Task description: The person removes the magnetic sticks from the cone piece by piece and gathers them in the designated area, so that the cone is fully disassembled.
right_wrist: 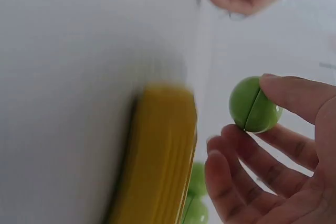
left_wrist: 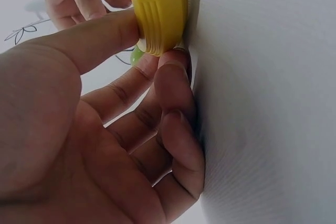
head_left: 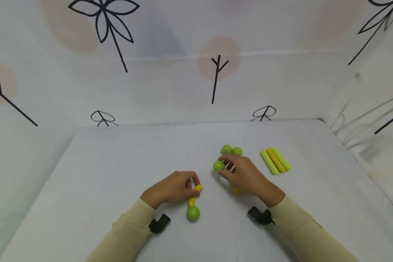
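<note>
My left hand (head_left: 175,187) pinches a ridged yellow rod (left_wrist: 160,11) between thumb and fingertips, close over the white tabletop. In the head view the thumb hides part of this rod, and its lower end meets a green ball (head_left: 193,213). A second green ball (right_wrist: 247,103), glossy with a seam round it, is pinched by the thumb and fingers of my right hand (head_left: 243,174). Beneath that hand lies another yellow rod (right_wrist: 157,156), large and blurred in the right wrist view and mostly covered in the head view.
Two more green balls (head_left: 226,149) sit side by side just beyond my right hand. Farther right, a yellow stick (head_left: 276,160) lies between two yellow-green sticks (head_left: 269,162). White cloth printed with black leaf shapes rises behind and beside the table (head_left: 118,156).
</note>
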`<action>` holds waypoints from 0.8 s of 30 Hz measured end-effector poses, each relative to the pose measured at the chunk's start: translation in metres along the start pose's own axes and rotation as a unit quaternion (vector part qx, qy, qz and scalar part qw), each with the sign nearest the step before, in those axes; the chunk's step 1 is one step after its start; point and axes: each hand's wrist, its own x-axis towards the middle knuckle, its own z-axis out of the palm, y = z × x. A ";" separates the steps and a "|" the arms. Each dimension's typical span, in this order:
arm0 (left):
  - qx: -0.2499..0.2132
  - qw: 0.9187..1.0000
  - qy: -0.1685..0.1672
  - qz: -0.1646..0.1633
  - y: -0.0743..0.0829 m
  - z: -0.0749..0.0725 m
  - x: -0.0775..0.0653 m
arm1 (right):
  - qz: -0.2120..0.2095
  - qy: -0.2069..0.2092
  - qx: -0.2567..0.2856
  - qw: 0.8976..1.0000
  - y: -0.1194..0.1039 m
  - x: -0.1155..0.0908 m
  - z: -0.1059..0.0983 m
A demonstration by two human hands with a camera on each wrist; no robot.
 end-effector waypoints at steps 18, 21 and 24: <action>-0.003 1.000 0.004 -0.007 -0.002 0.001 -0.002 | 0.049 -0.001 -0.050 0.998 0.031 0.008 -0.014; -0.003 1.000 0.002 -0.008 0.000 0.000 -0.002 | 0.056 -0.006 -0.054 0.997 0.033 0.007 -0.014; -0.001 1.000 0.001 -0.008 0.001 0.000 -0.002 | 0.059 -0.008 -0.057 0.997 0.033 0.007 -0.014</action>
